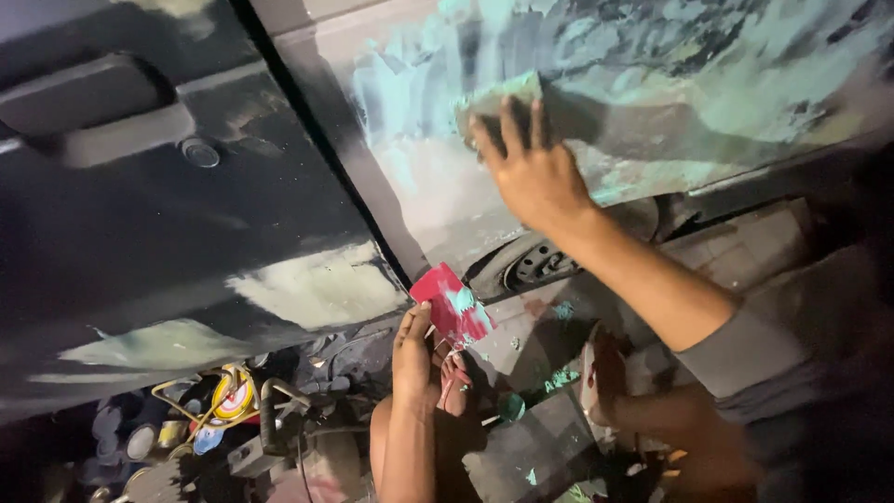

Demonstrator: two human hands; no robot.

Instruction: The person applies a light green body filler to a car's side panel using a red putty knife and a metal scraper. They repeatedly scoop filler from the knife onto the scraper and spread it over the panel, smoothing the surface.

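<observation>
Left hand (416, 359) grips red flat card (453, 305); right hand (533, 168) presses rectangular spreader (503, 98) on putty-smeared panel (708, 84).

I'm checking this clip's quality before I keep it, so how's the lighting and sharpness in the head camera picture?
Head view: tilted, dim and uneven; the right hand pressing a spreader on the pale-green filler on the car panel is lit best, though soft with slight motion blur; the left hand with the red card is clear enough; the tins on the floor and the right edge sink into shadow.

spreader (507, 102): flat, putty-smeared, pressed against grey car panel under right hand
red card (452, 303): pale-green putty smears, tilted, in left hand
</observation>
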